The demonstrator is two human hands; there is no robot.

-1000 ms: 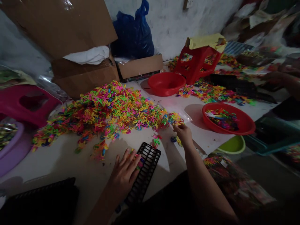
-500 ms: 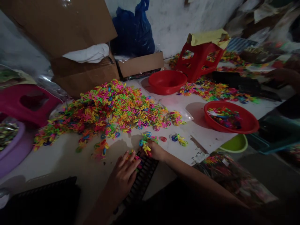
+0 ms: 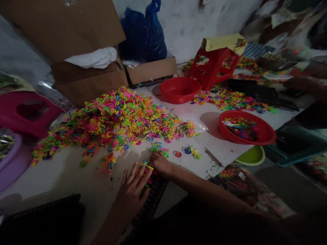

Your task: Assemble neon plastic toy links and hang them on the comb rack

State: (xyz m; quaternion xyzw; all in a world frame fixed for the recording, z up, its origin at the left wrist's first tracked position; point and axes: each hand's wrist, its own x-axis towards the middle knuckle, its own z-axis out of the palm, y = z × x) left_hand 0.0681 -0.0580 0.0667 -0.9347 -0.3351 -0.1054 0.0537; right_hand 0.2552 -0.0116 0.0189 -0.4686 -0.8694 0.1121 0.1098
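My left hand (image 3: 133, 191) lies flat with fingers spread on a black slotted tray (image 3: 153, 197) near the table's front edge. My right hand (image 3: 159, 163) is closed at the tray's far end, pinching small coloured plastic pieces (image 3: 146, 166) onto it. A big heap of neon plastic rings (image 3: 114, 122) covers the table beyond both hands. A few loose rings (image 3: 189, 151) lie to the right of my right hand.
Two red bowls (image 3: 180, 89) (image 3: 246, 129) stand to the right, the nearer one holding rings. A red stool (image 3: 214, 64), cardboard boxes (image 3: 89, 81), a blue bag (image 3: 144, 34), a pink stool (image 3: 25, 114) and a green bowl (image 3: 251, 156) surround the table. Another person's arm (image 3: 304, 81) is at far right.
My right hand came back from the heap's right edge to the far end of the black tray, bringing coloured pieces. My left hand stayed on the tray.
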